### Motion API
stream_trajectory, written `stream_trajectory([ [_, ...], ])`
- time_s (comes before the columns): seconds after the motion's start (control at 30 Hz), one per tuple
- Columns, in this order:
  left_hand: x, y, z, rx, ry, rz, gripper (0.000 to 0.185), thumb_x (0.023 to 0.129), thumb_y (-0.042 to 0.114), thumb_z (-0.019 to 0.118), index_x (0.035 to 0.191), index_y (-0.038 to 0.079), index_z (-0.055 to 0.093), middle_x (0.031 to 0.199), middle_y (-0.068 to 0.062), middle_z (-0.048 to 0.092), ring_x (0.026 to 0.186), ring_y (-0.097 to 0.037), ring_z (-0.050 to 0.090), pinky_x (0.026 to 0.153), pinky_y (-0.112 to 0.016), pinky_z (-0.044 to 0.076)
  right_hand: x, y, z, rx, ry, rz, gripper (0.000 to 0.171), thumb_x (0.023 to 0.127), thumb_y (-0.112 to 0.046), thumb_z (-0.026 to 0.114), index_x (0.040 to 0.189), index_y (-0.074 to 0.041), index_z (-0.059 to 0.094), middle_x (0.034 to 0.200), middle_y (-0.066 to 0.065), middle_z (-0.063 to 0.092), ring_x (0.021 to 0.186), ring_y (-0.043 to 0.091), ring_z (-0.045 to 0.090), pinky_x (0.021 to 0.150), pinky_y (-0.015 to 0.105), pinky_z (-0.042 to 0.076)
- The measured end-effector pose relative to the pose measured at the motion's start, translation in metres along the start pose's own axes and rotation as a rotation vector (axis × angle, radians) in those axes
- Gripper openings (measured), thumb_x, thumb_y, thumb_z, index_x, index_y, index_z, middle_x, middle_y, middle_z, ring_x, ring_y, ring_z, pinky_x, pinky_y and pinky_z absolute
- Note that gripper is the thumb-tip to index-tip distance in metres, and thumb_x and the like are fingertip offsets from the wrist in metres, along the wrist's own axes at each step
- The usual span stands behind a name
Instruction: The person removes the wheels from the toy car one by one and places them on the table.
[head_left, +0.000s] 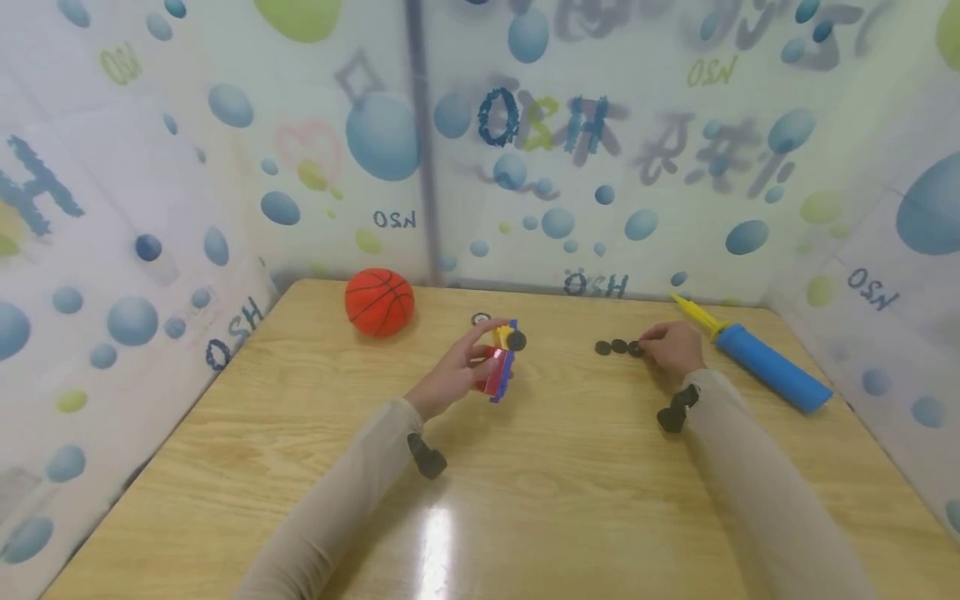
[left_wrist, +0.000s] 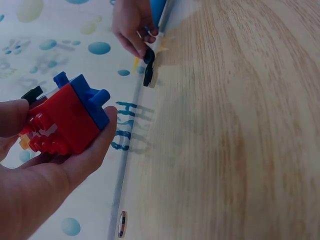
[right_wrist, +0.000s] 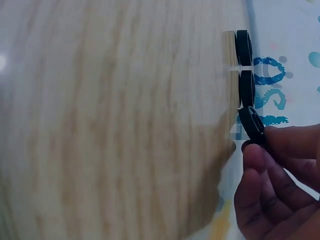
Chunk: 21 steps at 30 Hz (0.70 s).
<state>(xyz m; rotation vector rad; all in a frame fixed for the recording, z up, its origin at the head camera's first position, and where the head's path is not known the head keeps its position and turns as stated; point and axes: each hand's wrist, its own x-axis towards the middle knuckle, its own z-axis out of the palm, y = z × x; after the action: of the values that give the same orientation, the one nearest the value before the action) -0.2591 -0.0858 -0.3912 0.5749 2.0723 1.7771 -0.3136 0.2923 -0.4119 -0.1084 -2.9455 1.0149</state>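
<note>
From the head camera, the left hand (head_left: 455,375) grips a red, blue and yellow plastic brick toy car (head_left: 499,364) with one black wheel already on its upper end, held just above the middle of the pale wooden tabletop (head_left: 525,500). Well apart to the right, the right hand (head_left: 672,348) pinches the last of three small black round toy wheels (head_left: 619,346) that lie in a row on the tabletop. An orange rubber basketball (head_left: 379,302) sits at the far edge left of the car, and a blue hand pump with a yellow nozzle (head_left: 757,360) lies just beyond the right hand.

The left wrist camera shows the toy car (left_wrist: 66,119) cradled in curled fingers, thumb on its near end. The right hand (left_wrist: 132,25) is far off, its fingertips on the wheels (left_wrist: 148,65).

In the right wrist camera, thumb and fingertips (right_wrist: 272,150) close on the nearest wheel (right_wrist: 251,125), which is tilted up on edge; the other two wheels lie flat in line beyond it.
</note>
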Motion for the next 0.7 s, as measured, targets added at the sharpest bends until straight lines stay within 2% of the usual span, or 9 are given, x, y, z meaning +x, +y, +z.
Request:
stream_trajectory([
  [0.17, 0.0, -0.002, -0.001, -0.011, -0.003, -0.004, 0.06, 0.105, 0.005, 0.046, 0.153, 0.037, 0.032, 0.138, -0.024, 0.055, 0.124, -0.048, 0.06, 0.088, -0.04, 0.061, 0.005, 0.001, 0.003, -0.043, 0.026, 0.004, 0.026, 0.094, -0.017, 0.064, 0.105, 0.004, 0.073, 0.068, 0.005, 0.073, 0.068, 0.017, 0.063, 0.078, 0.038, 0.051],
  [0.3, -0.001, -0.001, -0.001, 0.0, 0.01, -0.007, 0.06, 0.104, 0.004, 0.046, 0.155, 0.033, 0.031, 0.137, -0.025, 0.054, 0.122, -0.047, 0.062, 0.087, -0.041, 0.061, 0.008, 0.003, 0.003, -0.038, 0.04, 0.018, 0.026, 0.093, -0.018, 0.064, 0.103, 0.004, 0.073, 0.066, 0.004, 0.072, 0.063, 0.014, 0.062, 0.072, 0.033, 0.049],
  [0.43, -0.002, -0.001, -0.001, 0.007, 0.022, -0.021, 0.059, 0.104, 0.005, 0.047, 0.153, 0.037, 0.033, 0.136, -0.022, 0.056, 0.12, -0.04, 0.064, 0.088, -0.041, 0.061, 0.012, 0.008, 0.005, -0.041, 0.06, 0.011, 0.024, 0.092, -0.017, 0.065, 0.1, 0.004, 0.074, 0.066, 0.007, 0.072, 0.068, 0.022, 0.065, 0.081, 0.042, 0.05],
  [0.57, -0.002, -0.002, -0.001, 0.014, 0.031, -0.033, 0.059, 0.104, 0.006, 0.047, 0.15, 0.042, 0.036, 0.136, -0.019, 0.057, 0.118, -0.032, 0.066, 0.088, -0.041, 0.061, 0.013, 0.01, 0.006, -0.027, 0.062, 0.027, 0.025, 0.092, -0.018, 0.063, 0.101, 0.003, 0.073, 0.082, 0.014, 0.074, 0.088, 0.033, 0.064, 0.088, 0.047, 0.049],
  [0.7, -0.002, -0.003, -0.001, 0.004, 0.028, -0.035, 0.06, 0.104, 0.005, 0.046, 0.152, 0.04, 0.034, 0.139, -0.019, 0.054, 0.118, -0.031, 0.065, 0.089, -0.041, 0.061, 0.009, 0.003, 0.004, -0.013, 0.048, 0.032, 0.027, 0.094, -0.02, 0.063, 0.105, 0.003, 0.071, 0.097, 0.02, 0.074, 0.091, 0.03, 0.063, 0.08, 0.037, 0.049],
])
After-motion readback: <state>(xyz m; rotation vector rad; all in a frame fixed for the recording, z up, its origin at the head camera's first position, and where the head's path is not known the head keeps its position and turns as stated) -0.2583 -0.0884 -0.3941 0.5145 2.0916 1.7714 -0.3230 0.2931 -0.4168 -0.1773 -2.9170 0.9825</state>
